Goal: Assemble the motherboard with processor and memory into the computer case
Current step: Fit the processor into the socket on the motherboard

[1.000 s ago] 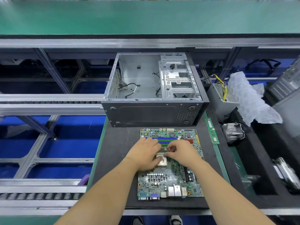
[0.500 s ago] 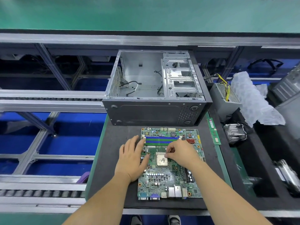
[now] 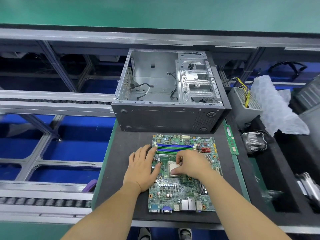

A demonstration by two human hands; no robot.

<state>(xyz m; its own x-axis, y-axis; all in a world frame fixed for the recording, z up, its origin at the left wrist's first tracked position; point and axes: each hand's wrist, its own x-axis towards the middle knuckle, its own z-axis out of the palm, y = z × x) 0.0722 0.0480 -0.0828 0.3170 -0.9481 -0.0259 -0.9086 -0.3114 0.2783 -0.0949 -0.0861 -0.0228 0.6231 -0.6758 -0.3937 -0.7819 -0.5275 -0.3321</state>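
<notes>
Bright even light, wide-angle edge distortion

Left hand (image 3: 142, 168) flat, right hand (image 3: 192, 164) curled

Both forearms are bare, no sleeves or gloves on the left hand (image 3: 141, 168) and right hand (image 3: 192, 164).

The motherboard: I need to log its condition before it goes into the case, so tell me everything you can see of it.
The motherboard is a green printed board lying flat on the black mat, in front of the open case. Blue and green memory slots run across its far end, metal ports line its near edge, a square processor sits mid-board. The left hand rests flat on its left edge; the right hand touches the processor.
</notes>
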